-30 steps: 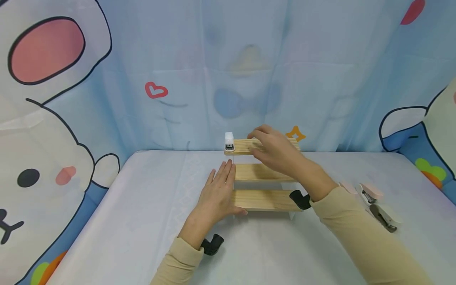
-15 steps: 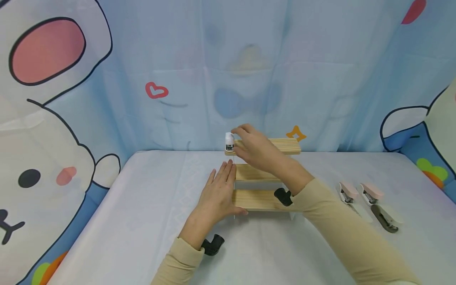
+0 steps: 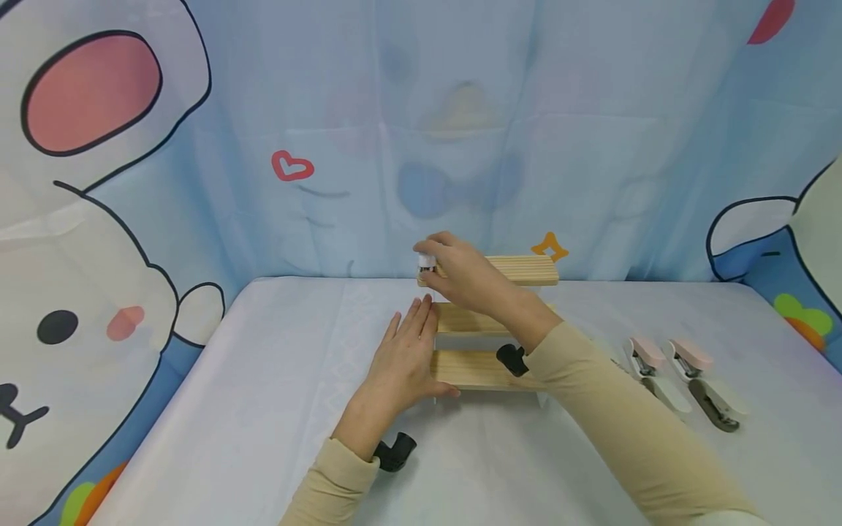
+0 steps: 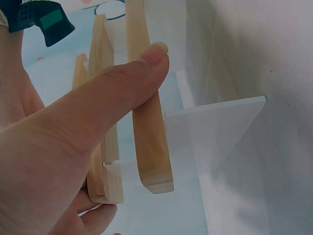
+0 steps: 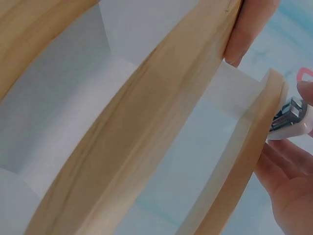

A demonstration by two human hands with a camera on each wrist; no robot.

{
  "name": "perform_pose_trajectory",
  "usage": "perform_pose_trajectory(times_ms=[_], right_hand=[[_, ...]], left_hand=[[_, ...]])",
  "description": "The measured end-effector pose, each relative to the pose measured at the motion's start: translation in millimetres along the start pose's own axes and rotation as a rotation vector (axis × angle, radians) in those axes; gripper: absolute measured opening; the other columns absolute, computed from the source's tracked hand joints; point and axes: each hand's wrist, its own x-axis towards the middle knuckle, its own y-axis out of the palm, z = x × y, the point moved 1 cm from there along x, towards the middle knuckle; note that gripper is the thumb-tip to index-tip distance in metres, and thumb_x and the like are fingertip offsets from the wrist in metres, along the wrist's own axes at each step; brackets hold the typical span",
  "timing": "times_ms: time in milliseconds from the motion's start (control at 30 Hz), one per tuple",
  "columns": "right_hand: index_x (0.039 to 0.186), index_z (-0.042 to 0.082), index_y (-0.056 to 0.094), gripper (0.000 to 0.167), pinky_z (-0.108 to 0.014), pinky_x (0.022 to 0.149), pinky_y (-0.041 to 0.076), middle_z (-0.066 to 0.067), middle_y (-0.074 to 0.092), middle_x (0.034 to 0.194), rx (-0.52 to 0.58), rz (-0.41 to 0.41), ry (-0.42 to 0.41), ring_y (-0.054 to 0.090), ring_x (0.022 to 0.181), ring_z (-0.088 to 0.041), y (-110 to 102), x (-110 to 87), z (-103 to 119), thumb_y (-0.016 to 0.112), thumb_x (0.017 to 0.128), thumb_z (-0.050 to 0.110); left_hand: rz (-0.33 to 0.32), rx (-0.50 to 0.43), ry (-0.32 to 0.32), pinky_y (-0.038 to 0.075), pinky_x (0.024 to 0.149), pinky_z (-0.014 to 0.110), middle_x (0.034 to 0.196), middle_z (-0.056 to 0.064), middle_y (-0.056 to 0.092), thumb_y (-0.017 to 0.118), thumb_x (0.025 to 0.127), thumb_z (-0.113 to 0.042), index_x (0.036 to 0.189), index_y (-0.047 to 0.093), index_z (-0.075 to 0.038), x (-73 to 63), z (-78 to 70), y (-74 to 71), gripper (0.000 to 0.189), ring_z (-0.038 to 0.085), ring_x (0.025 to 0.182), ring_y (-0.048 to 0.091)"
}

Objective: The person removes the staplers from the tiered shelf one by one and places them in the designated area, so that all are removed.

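Observation:
A small three-tier rack with wooden planks and clear side panels stands on the table. At the left end of its top plank is a small white stapler, whose metal part shows in the right wrist view. My right hand grips this stapler between thumb and fingers, partly covering it. My left hand rests against the rack's left end with its fingers straight. In the left wrist view its thumb lies across the lowest plank.
To the right on the white-covered table lie several more staplers: one pink, another pink, a dark one and pale ones beside them. A printed blue curtain hangs behind the rack.
My right hand has moved left along the top plank to the stapler and now grips it. My left hand stays at the rack's left end.

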Motion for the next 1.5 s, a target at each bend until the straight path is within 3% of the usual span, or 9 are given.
perform_pose_trajectory(times_ms=[267, 533, 967, 1500], right_hand=[[0.130, -0.002, 0.054, 0.039, -0.044, 0.089, 0.055, -0.021, 0.054, 0.135, -0.007, -0.050, -0.001, 0.062, 0.107, -0.034, -0.9, -4.3, -1.2, 0.066, 0.095, 0.010], [0.129, -0.004, 0.058, 0.039, -0.046, 0.092, 0.056, -0.023, 0.055, 0.134, -0.040, -0.087, -0.072, 0.061, 0.114, -0.037, -2.3, -10.3, -2.2, 0.068, 0.091, 0.002], [0.132, -0.002, 0.057, 0.042, -0.047, 0.094, 0.055, -0.021, 0.053, 0.139, -0.042, -0.101, -0.032, 0.060, 0.118, -0.037, -9.2, -20.4, -6.8, 0.067, 0.091, 0.001], [0.127, -0.003, 0.060, 0.038, -0.043, 0.083, 0.057, -0.022, 0.056, 0.134, -0.062, -0.182, -0.043, 0.065, 0.105, -0.034, -24.0, -44.1, -16.0, 0.068, 0.090, 0.002]], left_hand=[[-0.001, -0.002, -0.007, 0.020, 0.125, 0.048, 0.167, 0.012, 0.014, 0.084, 0.063, -0.063, 0.158, 0.017, -0.002, -0.1, -1.0, -0.5, 0.131, 0.026, 0.155, 0.016], [-0.003, 0.011, -0.004, 0.020, 0.125, 0.048, 0.167, 0.012, 0.014, 0.083, 0.063, -0.064, 0.158, 0.016, -0.002, -0.3, -0.9, 0.3, 0.132, 0.026, 0.155, 0.015], [-0.005, 0.007, -0.002, 0.020, 0.125, 0.047, 0.167, 0.013, 0.014, 0.083, 0.064, -0.064, 0.158, 0.017, -0.002, -0.8, -0.3, 0.6, 0.131, 0.026, 0.155, 0.015], [0.006, -0.001, -0.006, 0.019, 0.125, 0.047, 0.167, 0.013, 0.014, 0.084, 0.064, -0.063, 0.158, 0.017, 0.000, 0.0, -1.2, 0.6, 0.131, 0.026, 0.155, 0.014]])
